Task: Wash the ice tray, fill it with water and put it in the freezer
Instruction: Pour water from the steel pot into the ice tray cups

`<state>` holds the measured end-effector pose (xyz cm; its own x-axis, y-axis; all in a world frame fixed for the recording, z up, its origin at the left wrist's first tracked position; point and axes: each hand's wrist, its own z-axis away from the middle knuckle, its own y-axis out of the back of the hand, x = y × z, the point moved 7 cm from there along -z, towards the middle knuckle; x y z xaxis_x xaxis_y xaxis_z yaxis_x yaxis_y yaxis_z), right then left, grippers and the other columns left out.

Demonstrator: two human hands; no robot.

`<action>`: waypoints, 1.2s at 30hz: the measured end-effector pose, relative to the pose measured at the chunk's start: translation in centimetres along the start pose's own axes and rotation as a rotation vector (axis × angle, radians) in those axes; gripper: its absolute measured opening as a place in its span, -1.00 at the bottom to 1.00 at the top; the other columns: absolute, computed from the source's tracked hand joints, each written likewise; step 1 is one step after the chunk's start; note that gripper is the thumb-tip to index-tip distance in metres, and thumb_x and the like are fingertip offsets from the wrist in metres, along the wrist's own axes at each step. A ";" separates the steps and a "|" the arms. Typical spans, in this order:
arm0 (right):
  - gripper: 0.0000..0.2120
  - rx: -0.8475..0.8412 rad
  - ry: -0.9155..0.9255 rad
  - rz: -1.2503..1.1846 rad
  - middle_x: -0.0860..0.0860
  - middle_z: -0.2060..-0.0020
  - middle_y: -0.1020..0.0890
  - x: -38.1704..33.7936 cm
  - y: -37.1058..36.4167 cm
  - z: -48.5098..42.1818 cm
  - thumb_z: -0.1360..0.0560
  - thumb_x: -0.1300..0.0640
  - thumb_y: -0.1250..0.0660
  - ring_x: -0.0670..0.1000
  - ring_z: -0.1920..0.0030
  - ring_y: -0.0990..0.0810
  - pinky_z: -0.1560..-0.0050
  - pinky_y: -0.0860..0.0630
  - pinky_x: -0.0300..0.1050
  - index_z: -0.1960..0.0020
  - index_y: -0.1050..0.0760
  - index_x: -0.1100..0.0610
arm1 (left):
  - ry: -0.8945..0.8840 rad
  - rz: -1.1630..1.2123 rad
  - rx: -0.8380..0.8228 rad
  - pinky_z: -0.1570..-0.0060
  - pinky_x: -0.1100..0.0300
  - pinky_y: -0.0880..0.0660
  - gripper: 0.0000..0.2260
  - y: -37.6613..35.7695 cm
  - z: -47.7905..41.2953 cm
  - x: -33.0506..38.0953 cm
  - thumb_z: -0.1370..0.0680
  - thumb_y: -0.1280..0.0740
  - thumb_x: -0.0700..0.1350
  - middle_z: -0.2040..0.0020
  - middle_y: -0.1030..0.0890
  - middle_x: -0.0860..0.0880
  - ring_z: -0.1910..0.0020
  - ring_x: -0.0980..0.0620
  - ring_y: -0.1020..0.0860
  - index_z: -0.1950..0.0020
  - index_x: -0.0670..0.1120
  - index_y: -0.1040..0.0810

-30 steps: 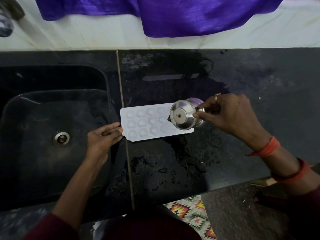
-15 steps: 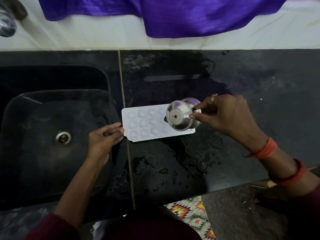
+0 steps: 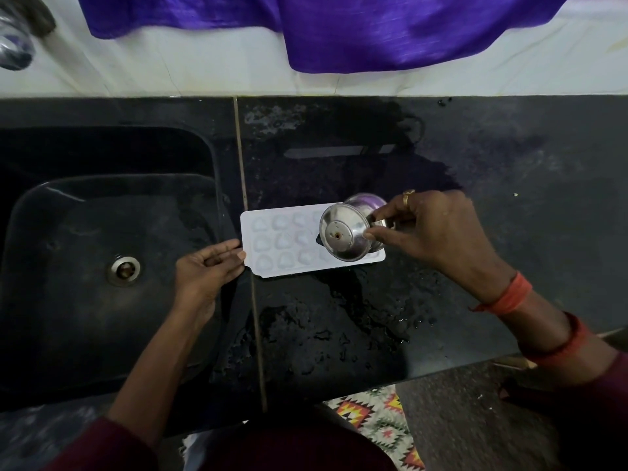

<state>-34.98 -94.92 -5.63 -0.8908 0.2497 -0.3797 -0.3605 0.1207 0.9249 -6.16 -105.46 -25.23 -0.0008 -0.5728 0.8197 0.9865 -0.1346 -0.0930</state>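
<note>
1. ice tray (image 3: 282,246): white, flat on the black bench (image 3: 509,232), just right of the seam beside the sink (image 3: 85,249); long side runs left to right, cells face up
2. left hand (image 3: 204,271): at the tray's left short edge, fingers curled loosely, fingertips (image 3: 240,255) touching or just at the tray rim; can't tell if it's pinching the rim or only bracing it; nothing else in it
3. right hand (image 3: 431,232): closed on a small steel pot (image 3: 346,231), thumb and fingers pinched on its rim/neck; ring on one finger, orange-red bands on the wrist
4. steel pot: tipped on its side above the tray's right end, base facing the camera, mouth pointed away and down; it hides the tray's right-hand cells
5. water: no stream visible from this angle; can't tell the fill level in the cells, they read pale and blurred
6. bench: wet, with a puddle and scattered droplets (image 3: 339,321) in front of the tray, plus a darker wet patch behind it
7. sink: black basin, metal drain (image 3: 124,269) near the middle
8. background: purple cloth (image 3: 373,32) hanging over the white wall at the back; patterned mat (image 3: 377,416) on the floor below the bench edge
</note>
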 end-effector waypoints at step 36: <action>-0.66 0.000 0.040 0.004 -0.10 0.28 -0.71 -0.8 0.0 -0.3 -0.32 -0.28 -0.46 -0.07 0.28 -0.68 0.16 -0.65 0.01 0.07 -0.72 -0.06 | 0.003 0.005 0.005 0.13 0.30 -0.63 -0.80 0.1 -0.1 -0.1 -0.48 -0.49 -0.31 0.04 -0.72 -0.14 0.13 0.08 -0.72 -0.09 -0.20 -0.66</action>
<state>-34.37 -95.43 -5.31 -0.9027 0.2113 -0.3747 -0.3566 0.1197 0.9266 -6.13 -105.50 -25.42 0.0039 -0.5760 0.8174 0.9873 -0.1277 -0.0947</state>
